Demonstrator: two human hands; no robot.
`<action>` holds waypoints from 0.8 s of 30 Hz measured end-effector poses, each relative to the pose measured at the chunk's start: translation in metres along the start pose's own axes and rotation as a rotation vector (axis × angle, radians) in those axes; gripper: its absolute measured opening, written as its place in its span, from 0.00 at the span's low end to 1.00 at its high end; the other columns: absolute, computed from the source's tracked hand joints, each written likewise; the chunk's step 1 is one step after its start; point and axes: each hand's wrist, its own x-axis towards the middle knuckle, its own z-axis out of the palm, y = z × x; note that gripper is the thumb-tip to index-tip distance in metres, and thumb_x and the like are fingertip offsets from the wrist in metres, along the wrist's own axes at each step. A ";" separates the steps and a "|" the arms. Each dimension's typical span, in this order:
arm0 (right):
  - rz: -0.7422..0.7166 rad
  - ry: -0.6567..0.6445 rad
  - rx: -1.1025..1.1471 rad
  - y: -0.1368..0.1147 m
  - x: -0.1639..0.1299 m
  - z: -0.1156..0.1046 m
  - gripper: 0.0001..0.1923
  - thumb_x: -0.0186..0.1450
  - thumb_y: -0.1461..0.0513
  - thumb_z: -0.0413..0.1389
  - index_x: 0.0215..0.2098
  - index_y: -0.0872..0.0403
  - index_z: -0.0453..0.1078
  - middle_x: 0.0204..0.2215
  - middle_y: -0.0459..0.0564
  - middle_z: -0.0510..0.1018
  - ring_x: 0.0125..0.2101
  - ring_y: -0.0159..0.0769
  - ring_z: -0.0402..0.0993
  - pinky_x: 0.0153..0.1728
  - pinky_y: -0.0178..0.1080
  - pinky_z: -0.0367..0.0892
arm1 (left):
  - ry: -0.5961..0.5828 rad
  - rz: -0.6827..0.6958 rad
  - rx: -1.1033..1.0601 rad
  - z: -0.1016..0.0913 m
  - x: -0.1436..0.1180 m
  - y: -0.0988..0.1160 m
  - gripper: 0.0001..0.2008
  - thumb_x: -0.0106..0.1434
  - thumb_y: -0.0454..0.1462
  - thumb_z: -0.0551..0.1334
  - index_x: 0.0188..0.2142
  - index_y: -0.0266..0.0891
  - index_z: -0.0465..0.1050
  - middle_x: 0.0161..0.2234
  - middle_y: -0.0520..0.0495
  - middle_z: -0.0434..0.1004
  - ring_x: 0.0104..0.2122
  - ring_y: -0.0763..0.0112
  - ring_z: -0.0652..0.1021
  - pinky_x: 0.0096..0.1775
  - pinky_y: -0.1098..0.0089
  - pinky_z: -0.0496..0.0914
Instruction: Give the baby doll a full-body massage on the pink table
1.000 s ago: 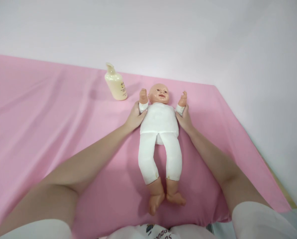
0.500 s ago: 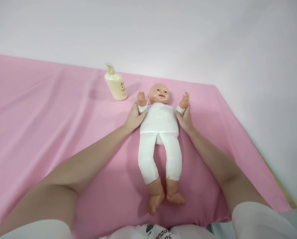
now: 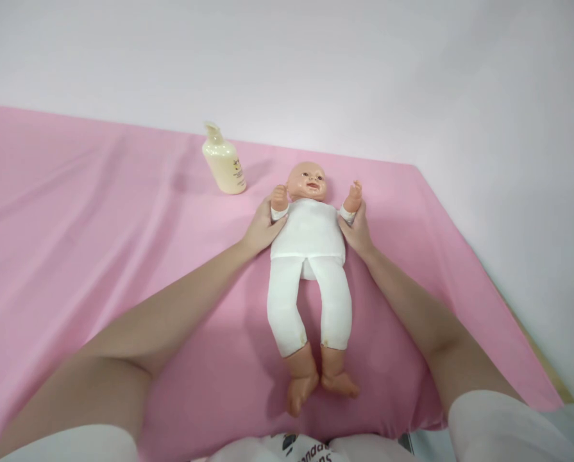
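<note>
Doll (image 3: 308, 256): on its back, mid pink sheet (image 3: 99, 224), feet toward viewer.
Left hand (image 3: 261, 226): fingers clasped on doll's upper arm.
Right hand (image 3: 358, 230): likewise — other arm.
Bottle (image 3: 224, 160): upright, untouched.
Progress: arms gripped, raised beside head — clothing on.

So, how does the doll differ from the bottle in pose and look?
The doll lies flat on its back on the pink sheet, while the bottle stands upright on it. The doll wears white cloth; the bottle is plain cream with a small label. The left hand and right hand hold the doll at its arms; no hand touches the bottle. Both rest on the same sheet.
</note>
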 end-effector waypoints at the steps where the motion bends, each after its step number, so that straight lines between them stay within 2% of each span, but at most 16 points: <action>1: 0.025 -0.015 -0.001 0.002 0.000 0.000 0.42 0.65 0.46 0.57 0.68 0.51 0.44 0.70 0.63 0.56 0.71 0.45 0.53 0.70 0.53 0.55 | 0.000 -0.024 0.003 0.000 0.000 -0.002 0.26 0.66 0.50 0.61 0.56 0.37 0.61 0.54 0.34 0.73 0.55 0.53 0.75 0.60 0.51 0.69; 3: 0.093 -0.034 0.006 0.006 0.001 0.001 0.43 0.65 0.45 0.57 0.68 0.52 0.43 0.70 0.65 0.56 0.71 0.47 0.53 0.70 0.56 0.54 | 0.009 -0.079 0.003 0.000 0.001 -0.005 0.27 0.66 0.50 0.61 0.57 0.37 0.59 0.56 0.34 0.72 0.56 0.53 0.75 0.60 0.51 0.69; 9: 0.212 -0.049 -0.021 0.013 0.002 0.001 0.41 0.65 0.44 0.54 0.67 0.54 0.45 0.67 0.67 0.61 0.66 0.51 0.63 0.68 0.59 0.58 | 0.004 -0.172 0.038 0.000 0.002 -0.007 0.27 0.66 0.49 0.61 0.57 0.37 0.59 0.54 0.34 0.73 0.55 0.51 0.75 0.58 0.50 0.69; 17: 0.216 -0.064 -0.044 0.017 0.002 0.000 0.31 0.66 0.46 0.55 0.61 0.51 0.53 0.57 0.62 0.72 0.57 0.50 0.72 0.60 0.58 0.67 | -0.041 -0.269 0.109 -0.004 0.003 0.003 0.25 0.66 0.47 0.59 0.57 0.36 0.60 0.53 0.34 0.76 0.52 0.50 0.77 0.55 0.50 0.71; 24: 0.244 -0.034 -0.039 0.013 0.002 -0.001 0.31 0.64 0.48 0.56 0.59 0.51 0.54 0.56 0.62 0.73 0.55 0.49 0.73 0.58 0.56 0.69 | -0.029 -0.303 0.079 -0.006 0.003 0.007 0.24 0.65 0.47 0.61 0.55 0.37 0.61 0.52 0.35 0.77 0.51 0.51 0.78 0.54 0.51 0.73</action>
